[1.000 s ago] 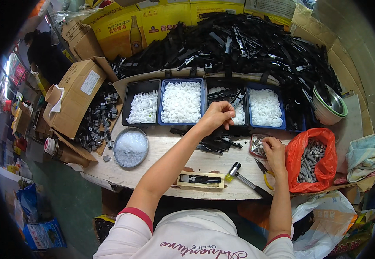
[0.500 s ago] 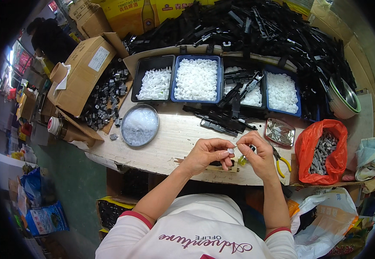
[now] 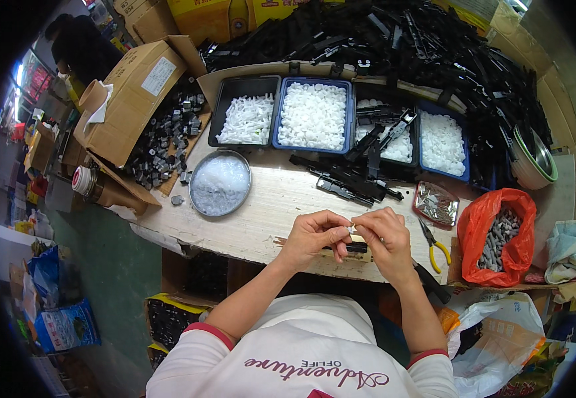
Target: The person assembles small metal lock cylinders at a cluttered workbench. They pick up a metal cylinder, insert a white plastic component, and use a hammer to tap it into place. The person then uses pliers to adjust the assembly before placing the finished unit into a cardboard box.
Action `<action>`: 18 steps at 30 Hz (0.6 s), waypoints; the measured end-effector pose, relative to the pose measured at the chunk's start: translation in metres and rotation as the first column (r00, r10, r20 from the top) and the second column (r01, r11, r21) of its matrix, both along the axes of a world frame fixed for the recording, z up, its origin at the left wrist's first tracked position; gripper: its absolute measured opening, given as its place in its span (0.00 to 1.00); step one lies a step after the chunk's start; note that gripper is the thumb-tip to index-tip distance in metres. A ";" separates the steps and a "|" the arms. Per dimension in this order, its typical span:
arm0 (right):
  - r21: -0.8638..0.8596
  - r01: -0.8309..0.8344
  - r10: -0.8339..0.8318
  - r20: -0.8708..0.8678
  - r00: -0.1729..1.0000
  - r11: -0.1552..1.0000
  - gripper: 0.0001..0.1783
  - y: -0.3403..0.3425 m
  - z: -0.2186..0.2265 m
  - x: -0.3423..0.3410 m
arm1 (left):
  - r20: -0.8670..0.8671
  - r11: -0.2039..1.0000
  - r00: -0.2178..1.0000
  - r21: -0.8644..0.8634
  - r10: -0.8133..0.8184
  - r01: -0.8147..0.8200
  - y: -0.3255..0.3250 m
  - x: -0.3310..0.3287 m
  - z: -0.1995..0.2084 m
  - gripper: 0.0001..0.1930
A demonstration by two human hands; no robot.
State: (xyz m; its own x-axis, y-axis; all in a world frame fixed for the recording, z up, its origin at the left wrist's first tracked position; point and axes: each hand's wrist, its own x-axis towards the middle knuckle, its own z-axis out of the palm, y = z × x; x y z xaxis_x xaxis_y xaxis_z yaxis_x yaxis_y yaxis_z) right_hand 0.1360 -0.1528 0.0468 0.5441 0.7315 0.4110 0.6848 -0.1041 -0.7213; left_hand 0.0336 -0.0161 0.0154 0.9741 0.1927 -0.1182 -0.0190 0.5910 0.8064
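My left hand (image 3: 316, 237) pinches a small white plastic piece (image 3: 351, 229) between thumb and fingertips. Close against it, my right hand (image 3: 387, 240) has its thumb and forefinger pressed together at the same piece; whatever else they grip is too small to make out. Beneath both hands a black part (image 3: 355, 247) lies at the front edge of the pale workbench (image 3: 268, 192). Yellow-handled pliers (image 3: 436, 247) rest just right of my right hand. A dark, handle-like object (image 3: 432, 283) sticks out beside my right wrist.
Beyond my hands stand bins of white pieces, including a blue bin (image 3: 277, 126), with loose black parts (image 3: 341, 186) before them. A round dish (image 3: 249, 186) sits left; a pin tray (image 3: 457, 211) and red bag (image 3: 470, 232) sit right. Black parts (image 3: 427, 46) are heaped behind.
My right hand has turned and drawn in over the white piece. A yellowish-green bit seen beside its fingers before no longer shows. The whole view has shifted slightly.
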 end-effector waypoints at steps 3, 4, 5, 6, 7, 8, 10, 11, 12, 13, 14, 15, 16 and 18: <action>-0.005 0.049 -0.048 0.126 0.991 0.999 0.06 -0.002 0.001 -0.011 | -0.029 0.998 0.998 -0.013 0.064 -0.065 0.000 -0.002 -0.001 0.06; 0.007 0.048 -0.049 0.167 0.985 0.999 0.07 0.000 -0.001 -0.013 | -0.027 0.997 0.997 0.004 0.072 -0.071 0.000 -0.004 -0.003 0.06; 0.017 0.052 -0.055 0.207 0.977 0.998 0.07 0.001 -0.004 -0.015 | -0.024 0.997 0.997 0.019 0.073 -0.072 -0.001 -0.005 -0.004 0.06; 0.028 0.055 -0.061 0.248 0.967 0.998 0.08 0.002 -0.007 -0.016 | -0.042 0.992 0.997 0.111 0.071 -0.066 0.000 -0.007 -0.003 0.06; 0.019 0.047 -0.051 0.252 0.966 0.999 0.08 0.002 -0.008 -0.017 | -0.060 0.978 0.996 0.201 0.071 -0.058 0.002 -0.009 -0.001 0.07; 0.010 0.037 -0.038 0.254 0.966 0.999 0.08 0.000 -0.010 -0.017 | -0.082 0.956 0.994 0.289 0.074 -0.047 0.004 -0.012 0.000 0.08; -0.041 0.007 0.004 0.255 0.967 0.999 0.07 -0.002 -0.016 -0.019 | 0.123 0.613 0.983 0.769 0.134 -0.180 0.013 -0.018 0.000 0.10; -0.082 -0.010 0.030 0.256 0.966 0.997 0.07 -0.005 -0.021 -0.019 | 0.229 0.348 0.967 0.903 0.110 -0.253 0.017 -0.020 -0.001 0.12; -0.122 -0.027 0.057 0.256 0.965 0.992 0.07 -0.005 -0.026 -0.019 | 0.144 0.338 0.984 0.925 0.106 -0.172 0.018 -0.026 -0.006 0.16; -0.143 -0.033 0.071 0.269 0.960 0.989 0.07 -0.004 -0.030 -0.020 | 0.113 0.282 0.988 0.950 0.101 -0.137 0.016 -0.028 -0.009 0.16; -0.163 -0.037 0.083 0.284 0.955 0.986 0.06 -0.003 -0.033 -0.020 | 0.083 0.224 0.992 0.969 0.097 -0.103 0.014 -0.028 -0.011 0.16; -0.183 -0.041 0.095 0.299 0.950 0.982 0.06 -0.002 -0.037 -0.020 | 0.053 0.165 0.994 0.984 0.095 -0.068 0.013 -0.028 -0.013 0.16; -0.197 -0.057 0.114 0.295 0.949 0.979 0.06 0.001 -0.040 -0.020 | 0.033 0.162 0.995 0.986 0.094 -0.048 0.011 -0.028 -0.015 0.16; -0.225 -0.085 0.150 0.289 0.945 0.971 0.06 0.004 -0.046 -0.022 | -0.004 0.156 0.996 0.988 0.090 -0.010 0.008 -0.027 -0.019 0.16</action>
